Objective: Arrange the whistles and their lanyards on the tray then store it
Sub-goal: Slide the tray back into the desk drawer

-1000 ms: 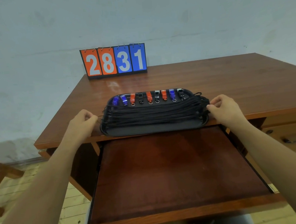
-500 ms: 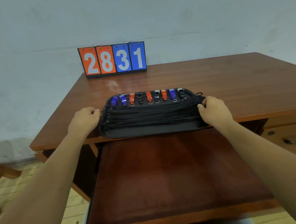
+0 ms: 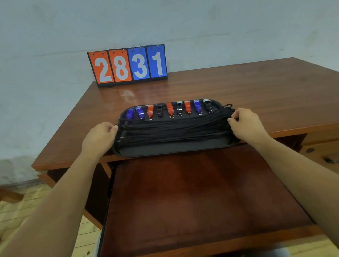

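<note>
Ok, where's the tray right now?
Head view: the tray sits centred at the desk's near edge, just above the pulled-out shelf, with the left hand and right hand gripping its two ends.

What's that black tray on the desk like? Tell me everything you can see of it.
The black tray is a shallow oblong with rounded corners, plastic by its look, lying flat at the front edge of the desk. Nine whistles line its far side; black lanyards lie bundled across its middle. The left hand and right hand grip its two short ends.
</note>
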A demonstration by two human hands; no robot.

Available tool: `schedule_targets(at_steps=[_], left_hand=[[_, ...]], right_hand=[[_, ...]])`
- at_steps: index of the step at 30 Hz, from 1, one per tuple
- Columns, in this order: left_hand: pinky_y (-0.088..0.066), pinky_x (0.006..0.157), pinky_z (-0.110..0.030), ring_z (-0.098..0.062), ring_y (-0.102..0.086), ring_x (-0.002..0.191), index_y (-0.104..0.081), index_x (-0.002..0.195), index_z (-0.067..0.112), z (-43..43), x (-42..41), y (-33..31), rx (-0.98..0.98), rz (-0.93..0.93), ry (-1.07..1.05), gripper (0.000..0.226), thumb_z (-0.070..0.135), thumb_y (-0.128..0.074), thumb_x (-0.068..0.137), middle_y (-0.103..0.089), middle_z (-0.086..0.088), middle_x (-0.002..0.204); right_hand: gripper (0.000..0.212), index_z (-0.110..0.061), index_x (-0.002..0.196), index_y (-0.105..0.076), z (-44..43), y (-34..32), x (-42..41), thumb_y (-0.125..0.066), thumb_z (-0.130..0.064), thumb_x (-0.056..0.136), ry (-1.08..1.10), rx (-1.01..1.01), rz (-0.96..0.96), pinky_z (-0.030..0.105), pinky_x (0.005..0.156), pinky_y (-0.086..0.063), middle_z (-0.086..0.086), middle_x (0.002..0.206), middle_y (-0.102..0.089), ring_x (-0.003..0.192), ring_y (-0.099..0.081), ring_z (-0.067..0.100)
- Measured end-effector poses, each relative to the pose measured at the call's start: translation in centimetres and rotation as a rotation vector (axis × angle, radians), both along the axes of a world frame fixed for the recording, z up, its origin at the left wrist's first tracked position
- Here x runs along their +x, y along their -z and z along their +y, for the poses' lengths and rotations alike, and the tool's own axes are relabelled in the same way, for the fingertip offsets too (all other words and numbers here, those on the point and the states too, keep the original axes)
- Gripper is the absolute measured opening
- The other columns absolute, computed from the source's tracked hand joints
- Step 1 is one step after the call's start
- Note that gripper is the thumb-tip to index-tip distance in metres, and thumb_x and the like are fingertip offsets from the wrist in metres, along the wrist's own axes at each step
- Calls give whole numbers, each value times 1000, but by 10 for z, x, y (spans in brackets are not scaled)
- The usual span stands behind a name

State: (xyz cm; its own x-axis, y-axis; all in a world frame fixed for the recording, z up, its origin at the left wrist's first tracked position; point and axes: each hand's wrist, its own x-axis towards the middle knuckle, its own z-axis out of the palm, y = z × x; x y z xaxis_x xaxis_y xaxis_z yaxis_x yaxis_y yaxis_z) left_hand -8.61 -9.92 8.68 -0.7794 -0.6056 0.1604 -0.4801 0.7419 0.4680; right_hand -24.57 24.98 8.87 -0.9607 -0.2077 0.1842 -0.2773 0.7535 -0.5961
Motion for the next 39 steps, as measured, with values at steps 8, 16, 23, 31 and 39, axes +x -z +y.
schedule_targets(at_steps=[8,16,23,31,39], left_hand=[[-34,55,-26,-14,-54,71,-58,91,11,22,29,5,-14,50,28,23,25,-44,103,-59,-1,77],[-34,55,-25,-14,-51,67,-62,92,3,57,76,0,-30,105,36,28,23,-45,103,-64,-10,83],[-34,57,-21,-6,-51,72,-59,96,13,85,119,0,10,160,34,21,26,-45,103,-61,0,86],[-37,60,-23,-6,-55,78,-62,97,13,114,166,11,90,196,62,21,27,-47,102,-64,1,88],[-39,59,-24,-11,-60,77,-62,92,16,128,191,29,131,159,79,20,27,-48,101,-66,-1,83]], right_hand=[[20,-3,92,-64,27,0,17,-55,-20,97,-5,-51,22,32,69,-46,12,84,-66,79,-63,28],[20,-3,93,-67,62,0,65,-56,-20,97,-11,-76,69,36,81,-47,10,108,-66,100,-61,29],[21,-2,101,-66,96,1,113,-56,-20,99,-11,-110,78,36,88,-44,13,123,-63,112,-58,30],[14,-8,100,-63,132,15,165,-57,-20,98,-19,-145,58,33,74,-48,5,101,-62,86,-60,21],[7,-12,94,-61,146,33,188,-56,-17,97,-27,-164,39,28,62,-50,3,82,-64,71,-62,18]])
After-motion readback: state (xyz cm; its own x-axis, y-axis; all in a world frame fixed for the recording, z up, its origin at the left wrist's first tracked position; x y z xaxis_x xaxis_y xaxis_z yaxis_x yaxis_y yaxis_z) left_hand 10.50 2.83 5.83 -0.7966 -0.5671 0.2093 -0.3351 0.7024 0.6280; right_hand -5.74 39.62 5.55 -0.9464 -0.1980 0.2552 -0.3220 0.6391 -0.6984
